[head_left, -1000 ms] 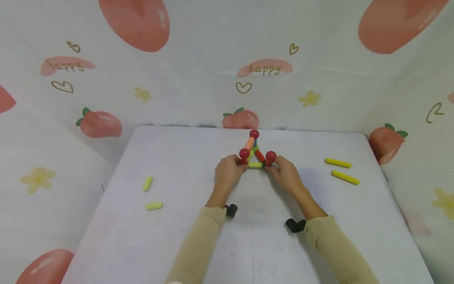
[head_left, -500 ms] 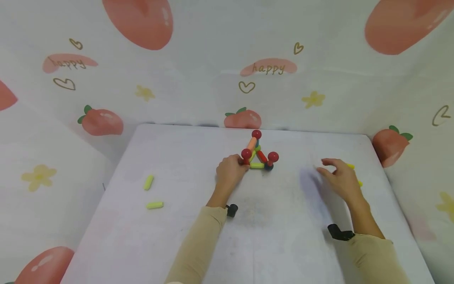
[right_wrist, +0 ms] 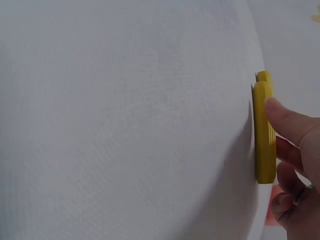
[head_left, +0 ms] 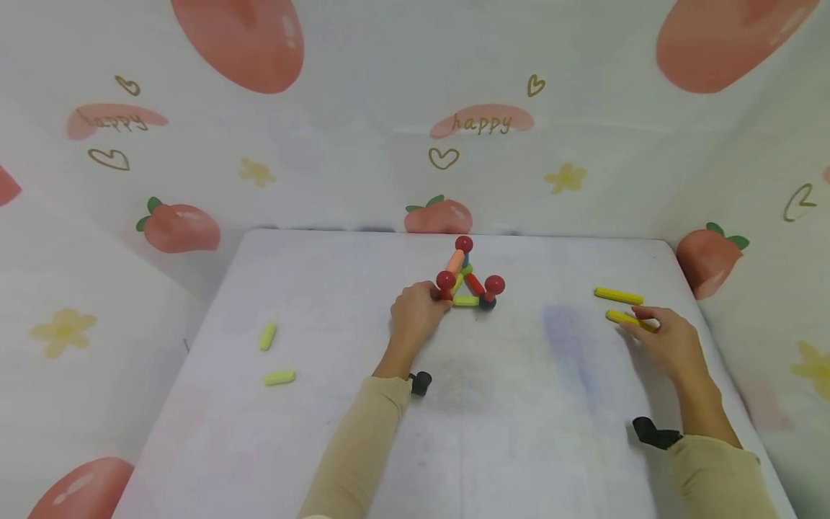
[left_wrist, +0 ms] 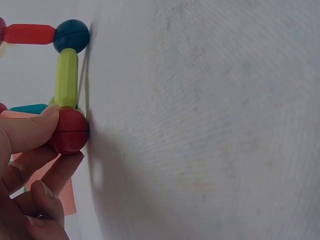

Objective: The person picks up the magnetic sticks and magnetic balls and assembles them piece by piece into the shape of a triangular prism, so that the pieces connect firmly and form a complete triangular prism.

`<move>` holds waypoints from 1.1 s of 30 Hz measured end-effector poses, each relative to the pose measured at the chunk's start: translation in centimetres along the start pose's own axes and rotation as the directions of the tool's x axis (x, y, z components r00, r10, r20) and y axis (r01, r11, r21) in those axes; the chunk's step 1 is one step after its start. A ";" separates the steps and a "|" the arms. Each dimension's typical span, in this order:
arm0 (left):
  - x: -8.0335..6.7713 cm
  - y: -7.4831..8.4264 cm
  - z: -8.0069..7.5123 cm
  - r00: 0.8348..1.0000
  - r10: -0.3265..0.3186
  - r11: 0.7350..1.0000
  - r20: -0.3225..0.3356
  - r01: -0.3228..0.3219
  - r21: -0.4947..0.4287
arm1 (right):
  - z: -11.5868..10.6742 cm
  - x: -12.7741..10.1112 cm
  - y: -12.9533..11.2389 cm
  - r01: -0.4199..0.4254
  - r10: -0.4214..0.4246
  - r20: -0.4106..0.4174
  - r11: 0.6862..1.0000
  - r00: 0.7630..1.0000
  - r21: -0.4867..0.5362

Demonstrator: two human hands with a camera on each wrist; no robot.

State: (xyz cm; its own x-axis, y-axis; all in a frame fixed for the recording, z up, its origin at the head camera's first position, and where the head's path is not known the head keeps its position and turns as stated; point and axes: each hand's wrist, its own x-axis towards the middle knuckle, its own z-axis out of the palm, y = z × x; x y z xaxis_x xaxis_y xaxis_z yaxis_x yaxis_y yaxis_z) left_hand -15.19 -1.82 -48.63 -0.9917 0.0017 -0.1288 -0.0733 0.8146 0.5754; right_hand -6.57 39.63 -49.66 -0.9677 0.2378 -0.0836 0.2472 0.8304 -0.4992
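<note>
My left hand [head_left: 417,313] pinches the red ball [left_wrist: 71,131] at the front left corner of a small frame of balls and sticks. A pale green stick [head_left: 465,301] joins that ball to a dark blue ball [head_left: 487,303]. Upright pieces carry red balls on top, one being the right-hand red ball [head_left: 495,285]. An orange stick [head_left: 456,262] and a red stick [head_left: 475,284] run toward the back. At the right, my right hand [head_left: 671,342] has thumb and fingers around the nearer yellow stick [right_wrist: 265,132], which lies on the table.
Another yellow stick [head_left: 619,296] lies just behind the nearer one. Two short pale green sticks, an upper one [head_left: 268,336] and a lower one [head_left: 279,378], lie on the left of the white table [head_left: 324,259]. A patterned cloth [head_left: 363,130] hangs behind.
My right hand has left the right corner of the frame, moved right, and come down onto the nearer yellow stick. The left hand stays at its red ball.
</note>
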 end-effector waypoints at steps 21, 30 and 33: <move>-0.1 0.1 -0.1 1.000 -0.020 1.000 -0.011 0.020 -0.002 | 2.0 2.5 -12.8 0.347 -0.305 -0.199 0.911 0.931 0.224; -0.1 0.2 0.0 1.000 -0.014 1.000 -0.009 0.014 0.000 | 3.1 3.1 -19.9 0.466 -0.408 -0.233 0.820 0.883 0.331; -0.1 0.1 0.0 1.000 -0.017 1.000 -0.008 0.017 -0.005 | 3.6 3.1 -21.7 0.522 -0.453 -0.264 0.781 0.852 0.343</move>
State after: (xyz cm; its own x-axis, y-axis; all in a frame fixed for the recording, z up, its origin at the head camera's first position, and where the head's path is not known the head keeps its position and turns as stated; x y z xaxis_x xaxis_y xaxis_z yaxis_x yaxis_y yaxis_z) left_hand -15.09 -1.73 -48.53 -0.9911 -0.0166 -0.1320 -0.0905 0.8116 0.5772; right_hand -15.13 20.53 -42.16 -0.9231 -0.0407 0.3825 -0.3286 0.6003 -0.7291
